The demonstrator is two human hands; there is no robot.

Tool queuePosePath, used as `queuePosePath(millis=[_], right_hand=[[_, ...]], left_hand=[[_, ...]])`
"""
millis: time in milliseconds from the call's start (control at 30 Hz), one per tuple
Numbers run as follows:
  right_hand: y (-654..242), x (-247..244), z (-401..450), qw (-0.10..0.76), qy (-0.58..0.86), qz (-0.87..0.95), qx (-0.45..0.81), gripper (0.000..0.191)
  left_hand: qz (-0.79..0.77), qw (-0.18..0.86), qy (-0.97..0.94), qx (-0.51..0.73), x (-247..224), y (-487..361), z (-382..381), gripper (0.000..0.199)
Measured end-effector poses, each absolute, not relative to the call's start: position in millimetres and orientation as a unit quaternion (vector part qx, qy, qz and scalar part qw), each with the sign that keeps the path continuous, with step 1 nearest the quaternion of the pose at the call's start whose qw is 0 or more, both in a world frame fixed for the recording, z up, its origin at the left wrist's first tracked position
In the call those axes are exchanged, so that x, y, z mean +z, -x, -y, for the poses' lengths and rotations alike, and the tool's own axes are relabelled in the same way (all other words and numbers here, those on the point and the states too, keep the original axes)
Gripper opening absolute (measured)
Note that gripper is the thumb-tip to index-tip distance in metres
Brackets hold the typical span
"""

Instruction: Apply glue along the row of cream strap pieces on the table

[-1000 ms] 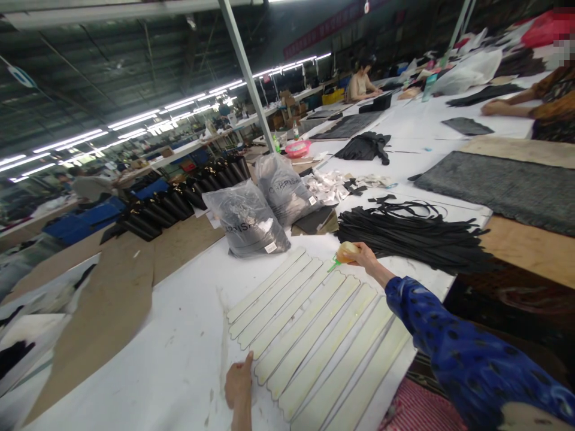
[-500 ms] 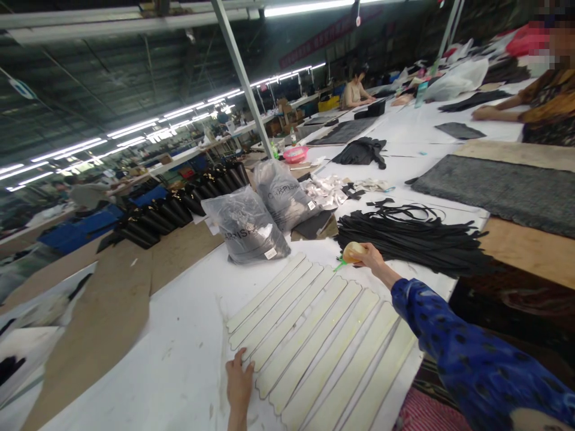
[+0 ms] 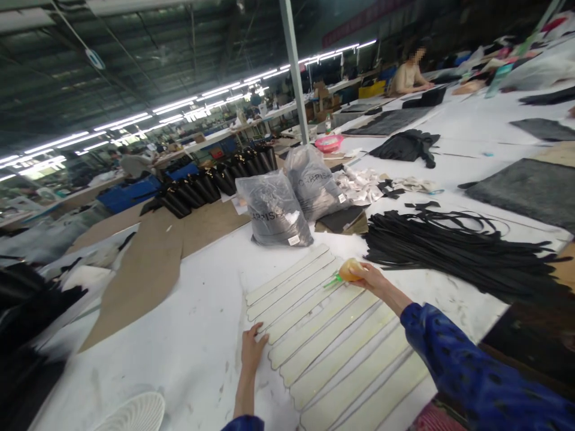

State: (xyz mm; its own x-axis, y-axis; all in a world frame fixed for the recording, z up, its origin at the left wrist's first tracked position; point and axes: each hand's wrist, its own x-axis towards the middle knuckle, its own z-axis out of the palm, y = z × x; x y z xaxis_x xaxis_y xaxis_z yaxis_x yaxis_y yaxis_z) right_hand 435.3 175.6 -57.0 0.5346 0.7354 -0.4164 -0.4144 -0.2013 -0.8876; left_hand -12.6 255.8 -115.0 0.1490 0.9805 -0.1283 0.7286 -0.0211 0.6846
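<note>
Pale cream strips [image 3: 332, 337] with wavy ends and dark edges lie side by side on the white tabletop [image 3: 202, 317]. My right hand [image 3: 374, 281] is wrapped round a yellowish squeeze bottle [image 3: 350, 270], tilted so its green nozzle points left and down over the strips. Whether the tip touches a strip, I cannot tell. At the strips' left ends rests my left hand [image 3: 253, 348], thumb and fingers apart, holding nothing.
Two clear bags [image 3: 272, 209] of dark goods stand beyond the strips. A heap of black straps [image 3: 453, 251] lies to the right, brown sheets [image 3: 148, 263] to the left. A white basket [image 3: 135, 413] sits at the front edge. A person [image 3: 409, 75] sits far back.
My right hand has brought the squeeze bottle from the strips' far ends inward over them, toward the left. My left hand stays by the left ends. The view has turned left.
</note>
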Motion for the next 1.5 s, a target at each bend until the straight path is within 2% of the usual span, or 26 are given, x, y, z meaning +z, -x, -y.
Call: queuePosePath(millis=[133,333,567,1500], right_hand=[[-366.4,-54.0,-208.2,0.613,0.547,0.102,0.561,0.053],[-263.4,-49.5,-242.2,0.593,0.529,0.151,0.588,0.059],[-196.0,-54.9,-250.0,0.570,0.545,0.173,0.590,0.059],[-240.6,-58.6,-246.8,0.569,0.604,0.198,0.522,0.053]], left_hand=[[-0.624,0.330,-0.674,0.216,-119.0,15.0,-256.7,0.051],[-0.631,0.339,-0.651,0.253,-122.8,17.7,-255.9,0.052],[-0.639,0.338,-0.639,0.262,-127.4,17.6,-259.9,0.041],[-0.658,0.336,-0.626,0.251,-134.9,19.9,-269.8,0.043]])
